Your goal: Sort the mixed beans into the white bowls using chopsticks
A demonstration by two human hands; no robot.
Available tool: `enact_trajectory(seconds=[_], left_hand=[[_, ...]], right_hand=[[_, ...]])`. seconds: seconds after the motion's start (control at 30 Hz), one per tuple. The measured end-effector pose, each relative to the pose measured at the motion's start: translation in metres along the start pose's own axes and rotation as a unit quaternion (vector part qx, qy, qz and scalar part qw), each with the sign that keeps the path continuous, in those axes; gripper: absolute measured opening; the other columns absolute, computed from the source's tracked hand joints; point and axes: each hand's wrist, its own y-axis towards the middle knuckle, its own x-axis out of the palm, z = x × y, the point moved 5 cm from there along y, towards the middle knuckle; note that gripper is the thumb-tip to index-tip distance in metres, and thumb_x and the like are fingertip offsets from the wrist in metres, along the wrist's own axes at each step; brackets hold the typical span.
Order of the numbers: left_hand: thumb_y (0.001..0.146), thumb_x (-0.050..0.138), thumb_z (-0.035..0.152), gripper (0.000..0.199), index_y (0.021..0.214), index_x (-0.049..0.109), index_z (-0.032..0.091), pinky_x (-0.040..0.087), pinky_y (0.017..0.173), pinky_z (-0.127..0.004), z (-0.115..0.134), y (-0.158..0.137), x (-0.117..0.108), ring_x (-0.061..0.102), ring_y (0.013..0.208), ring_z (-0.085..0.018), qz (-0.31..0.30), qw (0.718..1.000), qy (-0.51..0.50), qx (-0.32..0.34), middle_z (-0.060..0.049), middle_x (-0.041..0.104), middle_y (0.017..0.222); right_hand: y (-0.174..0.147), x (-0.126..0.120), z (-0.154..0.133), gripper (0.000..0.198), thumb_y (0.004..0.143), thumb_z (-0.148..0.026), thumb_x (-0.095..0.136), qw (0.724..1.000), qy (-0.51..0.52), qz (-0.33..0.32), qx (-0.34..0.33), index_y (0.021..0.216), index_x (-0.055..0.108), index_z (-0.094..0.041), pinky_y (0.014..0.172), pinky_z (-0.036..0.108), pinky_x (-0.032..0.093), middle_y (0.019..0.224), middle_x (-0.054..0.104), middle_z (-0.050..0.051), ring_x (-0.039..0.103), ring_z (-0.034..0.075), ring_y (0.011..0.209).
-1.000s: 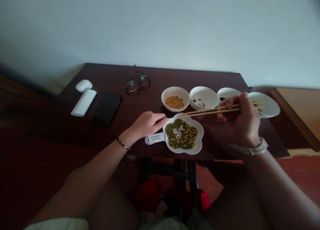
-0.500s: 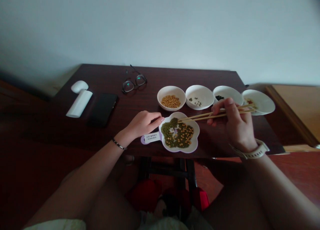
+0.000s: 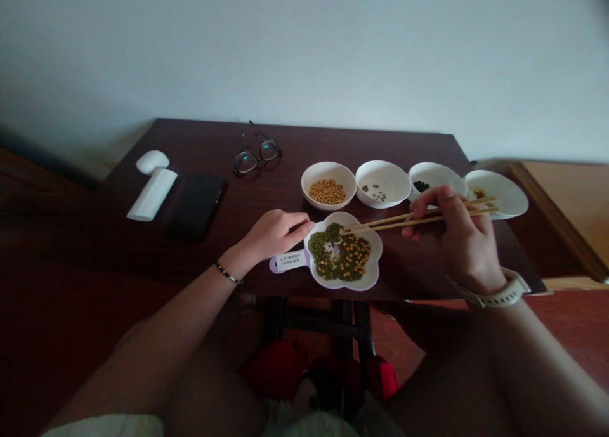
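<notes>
Left hand: is keeping thumb and forefinger narrow at the near-side rim of a flower-shaped dish just to its right; whether it is pinching, cannot tell. Right hand: is holding chopsticks, tips pointing left into the dish, where green beans and yellow beans are lying mixed. Four bowls: are standing in a row beyond the hands. Phone: is lying left of the left hand.

Handle label: print illegible
</notes>
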Motion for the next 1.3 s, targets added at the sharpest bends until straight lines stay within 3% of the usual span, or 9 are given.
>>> enact_trajectory(seconds=[0.97,1.3], left_hand=[[0.112,0.053,0.04,0.041,0.076,0.059,0.02,0.025,0.061,-0.033,-0.0009,-0.0004,0.001,0.052,0.056,-0.013,0.004,1.0,0.002,0.002,0.002,0.055,0.061],[0.112,0.052,0.04,0.043,0.075,0.057,0.02,0.023,0.061,-0.033,-0.0004,-0.0005,0.0016,0.051,0.055,-0.013,0.003,1.0,0.005,0.004,0.002,0.053,0.06]], right_hand=[[-0.0083,0.0008,-0.0085,0.047,0.112,-0.056,0.063,0.999,-0.046,0.003,-0.017,0.081,0.071,-0.021,0.052,0.02,0.058,0.072,0.071,0.003,0.072,0.013,0.061],[-0.0051,0.001,-0.0013,0.048,0.11,-0.058,0.065,1.0,-0.028,-0.006,0.008,0.082,0.075,-0.02,0.05,0.021,0.059,0.073,0.072,0.004,0.072,0.014,0.06]])
